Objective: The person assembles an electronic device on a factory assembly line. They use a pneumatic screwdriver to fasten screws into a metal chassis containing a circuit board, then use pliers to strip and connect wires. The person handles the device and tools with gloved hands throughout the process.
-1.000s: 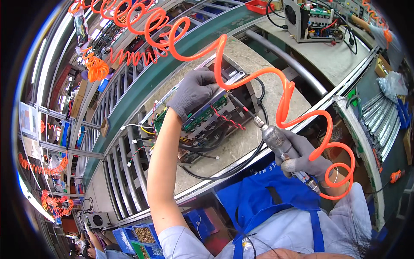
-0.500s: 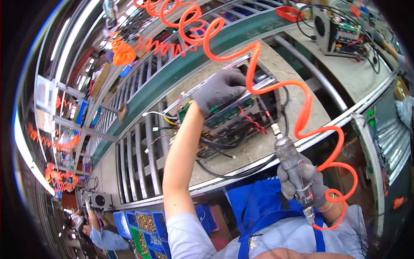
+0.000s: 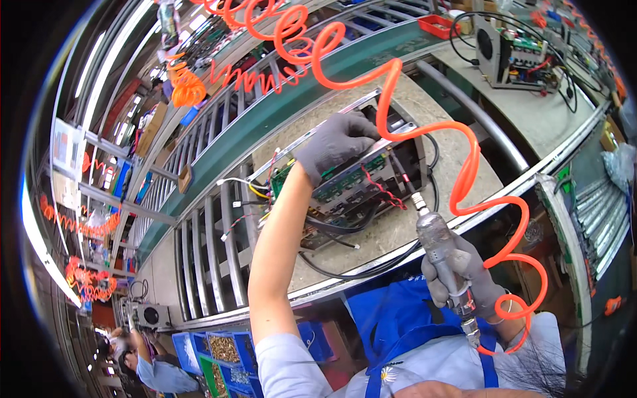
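My right hand (image 3: 464,268), in a grey glove, is wrapped round a metal air screwdriver (image 3: 438,242). Its long thin bit points up and away to the near rim of an electronics chassis (image 3: 395,132). My left hand (image 3: 338,142), also gloved, reaches over that chassis with its fingers curled on the metal frame; its fingertips are partly hidden. Inside the open chassis are green circuit boards (image 3: 325,189), a twisted red wire pair (image 3: 381,186) and black cables. An orange coiled air hose (image 3: 464,172) loops across the chassis and joins the screwdriver's rear end.
The chassis lies on a board (image 3: 458,166) on a roller conveyor (image 3: 215,252). A second unit (image 3: 524,60) stands at the far right, with a red tray (image 3: 438,26) behind it. Blue bins (image 3: 245,348) with small hardware sit at lower left. A co-worker (image 3: 159,371) is further left.
The screwdriver and my right hand have shifted slightly left and forward, with the bit closer to the chassis rim. My left hand keeps its place on the frame.
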The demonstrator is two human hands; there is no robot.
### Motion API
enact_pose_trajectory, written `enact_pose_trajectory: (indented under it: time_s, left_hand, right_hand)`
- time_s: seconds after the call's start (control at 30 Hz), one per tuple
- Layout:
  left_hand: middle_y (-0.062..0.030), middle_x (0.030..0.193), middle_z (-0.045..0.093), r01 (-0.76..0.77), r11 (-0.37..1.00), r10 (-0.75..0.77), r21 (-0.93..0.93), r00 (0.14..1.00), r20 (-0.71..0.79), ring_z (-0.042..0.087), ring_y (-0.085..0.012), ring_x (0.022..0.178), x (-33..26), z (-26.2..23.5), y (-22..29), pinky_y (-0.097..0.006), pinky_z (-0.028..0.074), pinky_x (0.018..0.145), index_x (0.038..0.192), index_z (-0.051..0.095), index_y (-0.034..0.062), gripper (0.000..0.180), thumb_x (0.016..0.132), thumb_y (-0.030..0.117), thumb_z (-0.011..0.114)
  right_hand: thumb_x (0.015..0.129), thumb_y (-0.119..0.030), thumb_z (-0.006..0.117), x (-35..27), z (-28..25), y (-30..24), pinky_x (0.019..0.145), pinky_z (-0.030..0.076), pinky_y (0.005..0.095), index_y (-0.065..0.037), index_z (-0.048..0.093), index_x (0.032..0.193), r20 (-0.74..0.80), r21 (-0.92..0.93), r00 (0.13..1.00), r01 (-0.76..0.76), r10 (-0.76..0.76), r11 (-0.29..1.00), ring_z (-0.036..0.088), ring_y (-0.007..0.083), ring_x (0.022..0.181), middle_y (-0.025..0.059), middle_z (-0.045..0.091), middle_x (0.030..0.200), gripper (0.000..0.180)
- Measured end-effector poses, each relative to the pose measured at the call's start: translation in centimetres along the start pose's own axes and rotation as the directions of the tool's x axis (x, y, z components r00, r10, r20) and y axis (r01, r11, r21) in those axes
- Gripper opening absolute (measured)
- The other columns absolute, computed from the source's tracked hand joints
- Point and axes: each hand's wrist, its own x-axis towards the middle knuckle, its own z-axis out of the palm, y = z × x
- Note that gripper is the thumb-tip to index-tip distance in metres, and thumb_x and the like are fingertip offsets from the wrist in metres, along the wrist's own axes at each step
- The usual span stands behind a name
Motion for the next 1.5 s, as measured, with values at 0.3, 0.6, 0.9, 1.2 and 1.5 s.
enact_pose_trajectory:
  time_s: [0.3, 0.6, 0.9, 1.2, 1.5]
  left_hand:
    - [-0.002, 0.09, 0.065, -0.005, 1.0, 0.005, -0.001, 1.0, -0.006, 0.06, -0.0091, 0.081, 0.3, 0.1, 0.0, -0.026, 0.049, 0.075, 0.101, 0.073, 0.0003, 0.023, 0.079, 0.005, 0.07]
    - [-0.0061, 0.089, 0.067, 0.031, 0.997, -0.033, 0.064, 0.999, 0.032, 0.061, -0.0121, 0.08, 0.1, -0.1, 0.8, -0.028, 0.049, 0.074, 0.1, 0.074, -0.0002, 0.027, 0.075, 0.005, 0.067]
    - [-0.0014, 0.08, 0.069, -0.006, 0.997, 0.008, 0.078, 0.999, -0.037, 0.059, -0.0077, 0.07, -0.1, 0.0, 0.3, -0.025, 0.049, 0.068, 0.099, 0.074, 0.0005, 0.023, 0.077, 0.006, 0.069]
    - [-0.0076, 0.101, 0.069, 0.105, 0.968, -0.171, -0.228, 0.94, -0.295, 0.061, -0.0101, 0.083, -0.4, 0.1, 2.1, -0.024, 0.049, 0.072, 0.118, 0.066, -0.001, 0.036, 0.084, 0.01, 0.065]
    - [-0.0303, 0.123, 0.049, -0.219, 0.319, -0.463, -0.922, 0.813, -0.353, 0.054, -0.0423, 0.12, -10.6, -3.4, 1.7, -0.042, 0.048, 0.109, 0.13, 0.038, -0.0199, 0.041, 0.09, -0.016, 0.037]
  right_hand:
    - [0.087, -0.043, 0.064, -0.1, -0.4, -0.1, 0.047, 0.052, 0.0295, -0.007, 0.042, 0.128, -0.002, 0.039, 0.999, -0.049, 0.049, 0.998, 0.06, 0.0146, 0.055, 0.0089, 0.06, 0.086, 0.059]
    - [0.087, -0.04, 0.065, -0.4, -2.4, -3.0, 0.041, 0.048, 0.0273, -0.006, 0.052, 0.12, 0.061, 0.182, 0.99, -0.138, 0.129, 0.973, 0.059, 0.0149, 0.051, 0.0106, 0.062, 0.084, 0.049]
    - [0.078, -0.044, 0.071, 0.4, -0.9, -1.5, 0.043, 0.05, 0.0273, -0.004, 0.043, 0.126, -0.018, -0.129, 0.998, -0.06, 0.058, 0.99, 0.059, 0.0141, 0.052, 0.0088, 0.06, 0.081, 0.068]
    - [0.083, -0.051, 0.064, -0.7, -0.1, -2.3, 0.043, 0.049, 0.0264, -0.003, 0.05, 0.114, -0.054, -0.19, 0.998, -0.034, 0.024, 0.981, 0.059, 0.0116, 0.054, 0.0066, 0.06, 0.081, 0.059]
    - [0.067, -0.042, 0.076, -0.9, 1.8, -1.3, 0.045, 0.047, 0.0248, 0.0, 0.041, 0.137, 0.097, -0.335, 0.964, -0.204, 0.249, 0.92, 0.06, 0.0141, 0.052, 0.0085, 0.061, 0.083, 0.089]
